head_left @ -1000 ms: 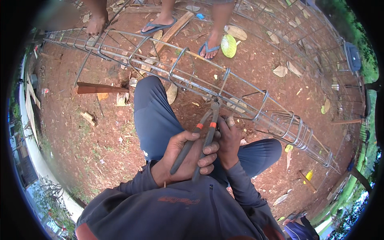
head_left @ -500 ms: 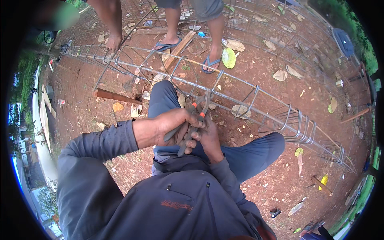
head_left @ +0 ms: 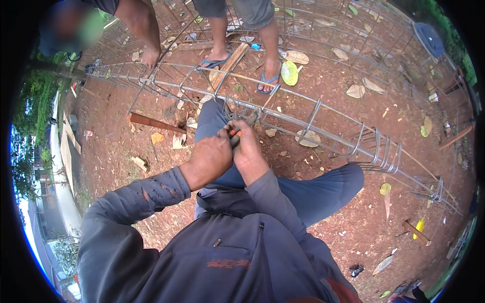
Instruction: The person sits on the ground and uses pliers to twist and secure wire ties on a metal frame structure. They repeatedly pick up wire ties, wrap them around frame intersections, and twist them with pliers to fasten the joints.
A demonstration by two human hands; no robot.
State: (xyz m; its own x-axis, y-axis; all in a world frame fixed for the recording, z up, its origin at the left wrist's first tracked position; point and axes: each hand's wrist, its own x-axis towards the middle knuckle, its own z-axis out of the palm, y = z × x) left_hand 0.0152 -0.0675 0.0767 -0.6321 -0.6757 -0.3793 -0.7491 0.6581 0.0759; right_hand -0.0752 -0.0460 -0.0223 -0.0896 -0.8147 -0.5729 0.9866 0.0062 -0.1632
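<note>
My left hand and my right hand are together just above my bent leg, fingers closed. Between them are pincers with dark handles and orange bands, mostly covered by my fingers. The tool's head is at a rebar cage of long bars and bent stirrups, by a stirrup joint. Whether its jaws grip a tie wire there is too small to tell. The cage runs across in front of me, from far left to lower right.
Another person's hand is on the cage at the left, and their sandalled foot stands behind it. A wooden stake lies left of my leg. Several stirrups bunch at the right. More steel mesh stretches behind.
My hands have drawn up the handles toward the cage, now covering most of the pincers. My left hand has rolled over, its back showing. The view has shifted slightly.
</note>
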